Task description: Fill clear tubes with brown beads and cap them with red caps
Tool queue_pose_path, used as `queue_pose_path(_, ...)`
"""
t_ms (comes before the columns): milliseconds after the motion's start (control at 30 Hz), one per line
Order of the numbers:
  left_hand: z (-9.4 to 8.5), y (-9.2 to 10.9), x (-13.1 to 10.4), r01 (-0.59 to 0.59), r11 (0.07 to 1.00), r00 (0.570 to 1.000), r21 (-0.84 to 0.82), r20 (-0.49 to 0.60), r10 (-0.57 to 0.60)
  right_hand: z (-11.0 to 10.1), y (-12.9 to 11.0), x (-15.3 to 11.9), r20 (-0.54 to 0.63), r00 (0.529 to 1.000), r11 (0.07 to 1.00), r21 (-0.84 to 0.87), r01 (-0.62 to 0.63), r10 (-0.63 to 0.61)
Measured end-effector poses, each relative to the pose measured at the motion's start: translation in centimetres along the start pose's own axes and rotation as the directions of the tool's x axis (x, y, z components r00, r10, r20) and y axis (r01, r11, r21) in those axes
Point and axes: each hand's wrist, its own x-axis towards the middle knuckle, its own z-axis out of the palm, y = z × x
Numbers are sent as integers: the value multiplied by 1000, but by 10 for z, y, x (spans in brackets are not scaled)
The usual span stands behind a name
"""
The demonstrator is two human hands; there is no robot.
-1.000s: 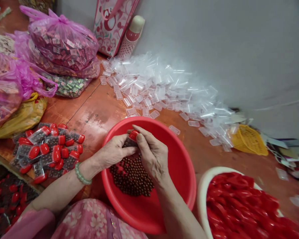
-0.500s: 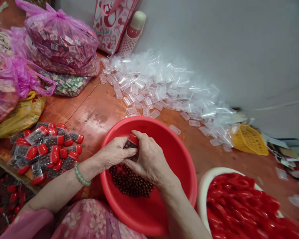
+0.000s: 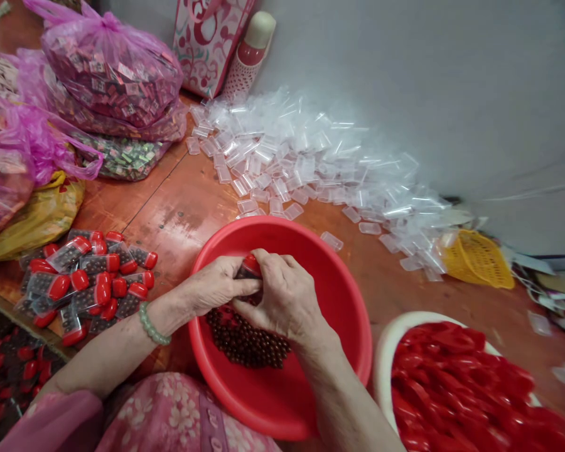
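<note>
Both hands meet over a red basin (image 3: 343,301). Between them is a small clear plastic box with a red cap (image 3: 250,266), dark inside. My left hand (image 3: 219,285) is closed on the box from the left, its thumb along the near side. My right hand (image 3: 282,298) wraps it from the right, fingers at the red cap; much of the box is hidden by the fingers. Below, a heap of dark brown beads (image 3: 249,342) lies in the basin. Left of the basin, filled boxes with red caps (image 3: 87,276) are piled on the wooden table (image 3: 164,207).
Clear empty boxes (image 3: 287,163) spread along the wall. A white tub (image 3: 383,370) of red caps (image 3: 456,389) stands at right, a yellow basket (image 3: 480,260) behind it. Pink plastic bags (image 3: 113,75), a patterned bag (image 3: 209,44) and a flask (image 3: 252,53) are at the back left.
Both hands keep the capped box between them in nearly the same place. The view has shifted very slightly; nothing has been let go.
</note>
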Motion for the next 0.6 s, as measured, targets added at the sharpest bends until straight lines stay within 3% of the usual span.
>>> queue_pose_path(67,-2,2,0,12,997,1000,-71,-19,-13,0,-1,0,30,999,999,35,-39,38)
queue_pose_path(267,-2,6,7,160,954,974,-253,-115,-194,6,2,-1,104,989,959,254,-129,105)
queue_pose_path(400,3,5,14,197,949,934,-248,-246,-258,9,4,-2,35,996,949,301,-94,88)
queue_pose_path(500,7,3,15,192,964,908,-181,-340,-245,11,2,-1,-30,998,973,229,-40,48)
queue_pose_path(600,10,1,12,115,990,906,-76,-401,-136,14,-1,2,-77,997,991,132,13,-2)
